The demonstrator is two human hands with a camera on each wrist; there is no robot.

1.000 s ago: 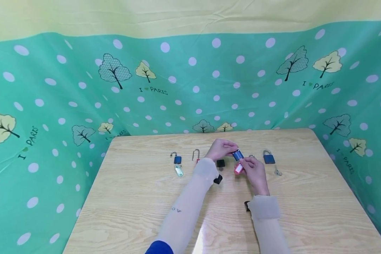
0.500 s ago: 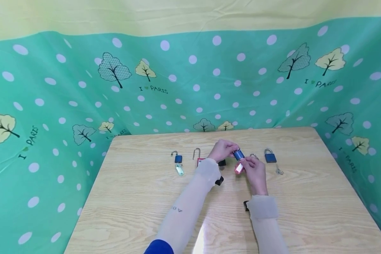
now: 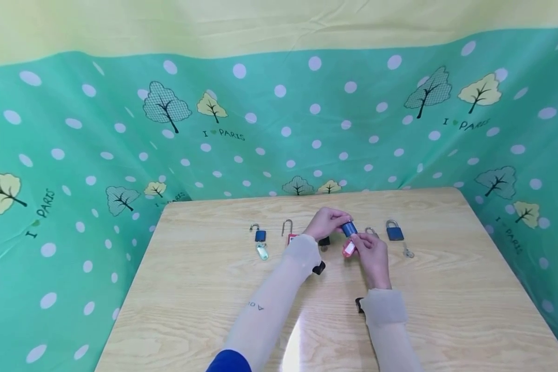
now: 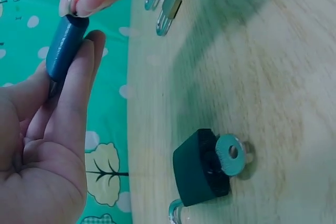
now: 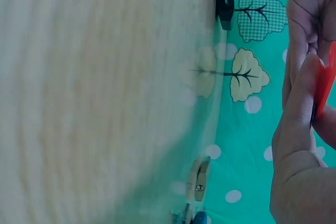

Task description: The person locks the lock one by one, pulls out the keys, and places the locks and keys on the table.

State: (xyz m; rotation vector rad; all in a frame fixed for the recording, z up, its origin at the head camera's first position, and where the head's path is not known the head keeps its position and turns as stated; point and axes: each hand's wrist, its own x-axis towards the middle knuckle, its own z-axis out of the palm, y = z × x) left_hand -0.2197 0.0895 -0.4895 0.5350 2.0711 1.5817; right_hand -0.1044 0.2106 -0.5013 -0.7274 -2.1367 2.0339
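Observation:
Above the table, my left hand [image 3: 325, 223] grips a blue padlock [image 3: 350, 229] by its shackle end, the lock tilted between fingers and thumb. At the lock's lower end, my right hand [image 3: 373, 256] pinches a key with a red tag [image 3: 349, 248]; the key's blade is hidden. The left wrist view shows the blue body [image 4: 67, 48] against the left fingers, with the right fingertips right at its base. In the right wrist view the red tag [image 5: 326, 85] lies between thumb and fingers. Behind the right hand, a brass padlock [image 4: 171, 4] rests on the table.
Left of the hands lie a black padlock [image 3: 324, 241] with a key in it, a red padlock [image 3: 292, 238] partly behind the left forearm, and a small blue padlock [image 3: 260, 235] with its shackle open and a pale tag [image 3: 262, 252]. Another blue padlock [image 3: 394, 232] and key [image 3: 408, 252] lie right.
Both hands stay almost in place, still holding the blue padlock and the red-tagged key. The head view shifts slightly.

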